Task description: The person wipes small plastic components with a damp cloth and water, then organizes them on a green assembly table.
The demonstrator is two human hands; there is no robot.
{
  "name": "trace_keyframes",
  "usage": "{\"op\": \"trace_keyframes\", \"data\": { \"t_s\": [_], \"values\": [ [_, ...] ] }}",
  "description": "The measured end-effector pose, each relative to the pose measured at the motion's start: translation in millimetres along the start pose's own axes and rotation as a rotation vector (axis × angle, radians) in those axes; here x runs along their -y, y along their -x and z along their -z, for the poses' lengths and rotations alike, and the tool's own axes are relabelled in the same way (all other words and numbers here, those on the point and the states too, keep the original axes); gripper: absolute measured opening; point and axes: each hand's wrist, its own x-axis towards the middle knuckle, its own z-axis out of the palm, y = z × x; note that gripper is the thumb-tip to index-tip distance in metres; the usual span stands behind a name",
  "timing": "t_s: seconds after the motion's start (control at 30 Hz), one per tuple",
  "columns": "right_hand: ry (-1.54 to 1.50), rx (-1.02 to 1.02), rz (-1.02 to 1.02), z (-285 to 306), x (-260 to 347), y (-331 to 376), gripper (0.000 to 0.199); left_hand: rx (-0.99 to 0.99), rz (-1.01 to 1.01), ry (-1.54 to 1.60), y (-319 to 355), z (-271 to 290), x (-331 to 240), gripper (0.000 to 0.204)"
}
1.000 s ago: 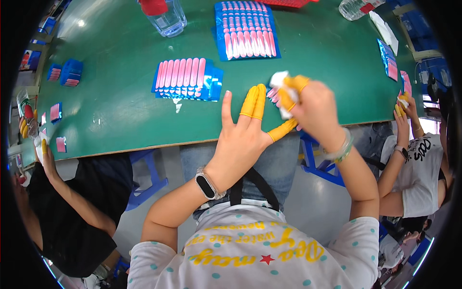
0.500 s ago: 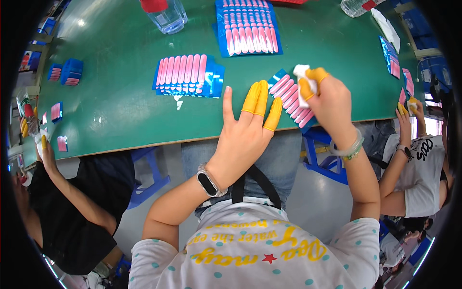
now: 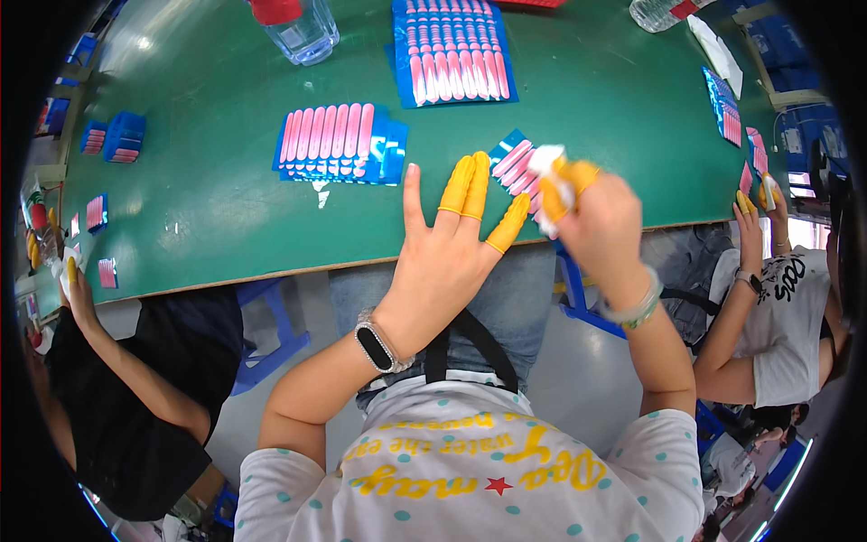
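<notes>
My left hand [image 3: 442, 257] rests spread at the table's near edge, with yellow finger cots on its thumb and two fingers. Its thumb tip reaches the side of a small blue sheet with pink rounded strips [image 3: 515, 170]. On that sheet my right hand [image 3: 603, 226] presses a wad of white cloth or tissue [image 3: 546, 161], pinched between yellow-cotted fingers. The right hand covers the sheet's lower end. To the left lies a stack of similar pink-and-blue sheets [image 3: 327, 135]. A larger sheet with rows of pink strips [image 3: 457, 54] is farther back.
The green table [image 3: 217, 208] ends just before my lap. A clear bottle with a red cap [image 3: 307, 34] stands far left, another clear bottle [image 3: 661, 13] lies far right. People work on both sides, a black sleeve [image 3: 135, 388] left and a white shirt [image 3: 784, 316] right.
My right hand has moved a little left and down over the sheet with the white wad. The left hand stays spread beside it. The whole view has shifted slightly.
</notes>
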Motion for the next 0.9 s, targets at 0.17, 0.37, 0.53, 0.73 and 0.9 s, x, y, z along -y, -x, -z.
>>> {"op": "trace_keyframes", "data": {
  "t_s": [0.17,0.37,0.53,0.73,0.9],
  "values": [
    [-0.099,-0.004,-0.275,6.4,-20.2,4.7,0.025,-0.044,-0.012,0.012,-0.4,-3.6,-1.8,0.063],
    [-0.096,0.084,-0.06,10.2,7.2,25.9,0.023,0.014,0.022,0.023,1.3,0.9,-3.9,0.059],
    [-0.099,-0.028,-0.221,8.6,-5.4,30.0,0.027,-0.025,-0.01,-0.008,-0.7,-4.0,-1.8,0.068],
    [-0.184,-0.075,-0.061,-1.9,24.9,52.6,0.032,-0.046,0.004,0.074,-1.2,0.1,-2.9,0.053],
    [-0.643,-0.273,-0.62,1.1,-7.0,65.3,0.024,0.031,0.025,0.021,2.9,6.6,-2.7,0.068]
  ]
}}
